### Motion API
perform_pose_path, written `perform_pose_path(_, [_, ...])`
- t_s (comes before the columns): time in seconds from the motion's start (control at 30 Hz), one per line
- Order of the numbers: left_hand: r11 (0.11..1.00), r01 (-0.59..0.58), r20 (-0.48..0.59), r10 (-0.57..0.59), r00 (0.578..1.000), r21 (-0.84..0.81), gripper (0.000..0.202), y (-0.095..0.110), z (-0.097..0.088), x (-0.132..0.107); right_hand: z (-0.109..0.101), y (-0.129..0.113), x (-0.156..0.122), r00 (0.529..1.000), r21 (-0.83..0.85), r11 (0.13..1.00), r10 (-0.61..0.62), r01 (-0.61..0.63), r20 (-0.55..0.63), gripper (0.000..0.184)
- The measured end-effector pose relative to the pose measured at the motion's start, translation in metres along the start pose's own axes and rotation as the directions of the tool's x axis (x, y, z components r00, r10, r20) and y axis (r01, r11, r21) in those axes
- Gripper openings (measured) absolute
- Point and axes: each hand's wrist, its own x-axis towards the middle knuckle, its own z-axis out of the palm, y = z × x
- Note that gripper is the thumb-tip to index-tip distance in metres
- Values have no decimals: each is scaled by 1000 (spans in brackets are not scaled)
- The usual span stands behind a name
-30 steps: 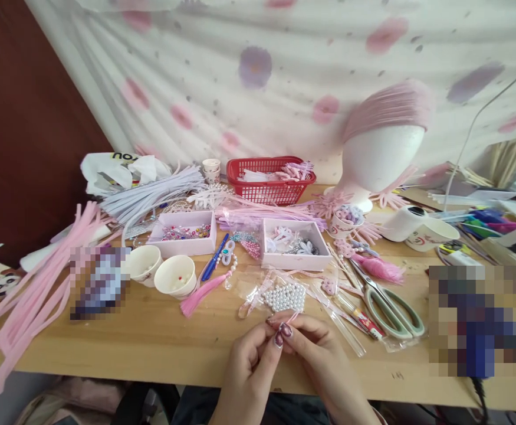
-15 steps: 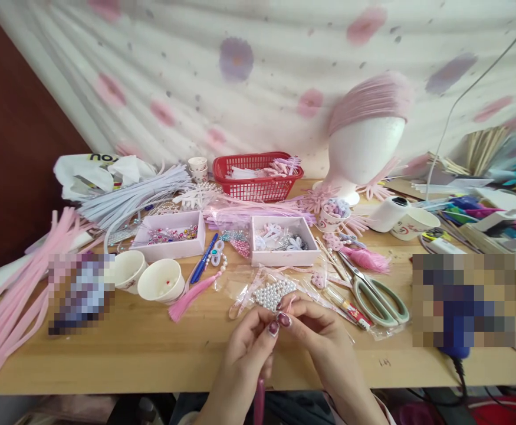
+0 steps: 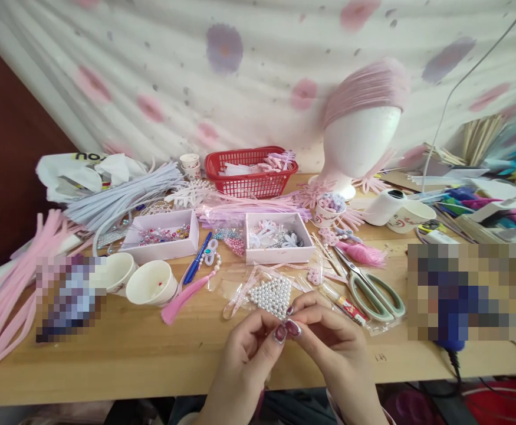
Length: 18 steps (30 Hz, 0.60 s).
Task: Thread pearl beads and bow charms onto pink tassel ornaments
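Observation:
My left hand (image 3: 253,357) and my right hand (image 3: 332,342) meet fingertip to fingertip over the table's front part. Both are closed in a pinch on a small piece, mostly hidden by the fingers; half a second ago a thin pink strand showed there. Just beyond the fingertips lies a clear bag of white pearl beads (image 3: 270,295). A glue tube (image 3: 350,311) and green-handled scissors (image 3: 378,295) lie right of my right hand. To the left are a pink tassel (image 3: 184,298) and a blue pen (image 3: 197,260).
Two paper cups (image 3: 151,283) stand at left. White boxes (image 3: 279,255) hold beads and small parts. Behind them are a red basket (image 3: 249,184) and a foam head (image 3: 359,141) with a pink wrap. Pink fuzzy stems (image 3: 14,301) lie at far left; a blurred blue tool (image 3: 454,313) at right.
The view has shifted slightly, so the table items sit further left. My fingertips have drawn tighter together, and the pink strand above them no longer shows.

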Motion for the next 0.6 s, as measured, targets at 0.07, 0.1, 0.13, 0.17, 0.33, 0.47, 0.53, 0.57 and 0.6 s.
perform_pose_path(0.07, [998, -20, -39, 22, 999, 56, 47, -3, 1, 0, -3, 1, -1, 1000, -36, 999, -9, 8, -21, 5])
perform_pose_path(0.1, [997, -27, -54, 31, 998, 74, 46, -4, 2, 1, -4, 2, -2, 1000, -52, 999, -12, 10, -25, 6])
perform_pose_path(0.13, [996, -32, -65, 38, 997, 86, 44, -5, 3, 1, -5, 2, -2, 1000, -66, 998, -16, 14, -26, 6])
perform_pose_path(0.17, [995, -38, -74, 45, 996, 95, 43, -6, 4, 1, -6, 3, -3, 999, -77, 997, -22, 20, -29, 7])
perform_pose_path(0.33, [990, -87, -91, 97, 991, 107, 39, -10, 5, 4, -7, 5, -7, 996, -117, 991, -64, 57, -55, 8])
perform_pose_path(0.47, [981, -97, -97, 115, 989, 168, 37, -15, 4, 5, -10, -2, -11, 986, -177, 982, -93, 68, -137, 8])
perform_pose_path(0.53, [975, -87, -120, 113, 986, 205, 34, -17, 3, 5, -20, -6, -16, 972, -247, 968, -103, 49, -213, 9])
perform_pose_path(0.57, [971, -86, -131, 118, 984, 223, 33, -18, 3, 4, -28, -8, -20, 958, -303, 953, -114, 30, -265, 9])
perform_pose_path(0.6, [966, -90, -139, 126, 982, 241, 31, -19, 3, 5, -39, -10, -25, 941, -376, 926, -131, 4, -312, 11])
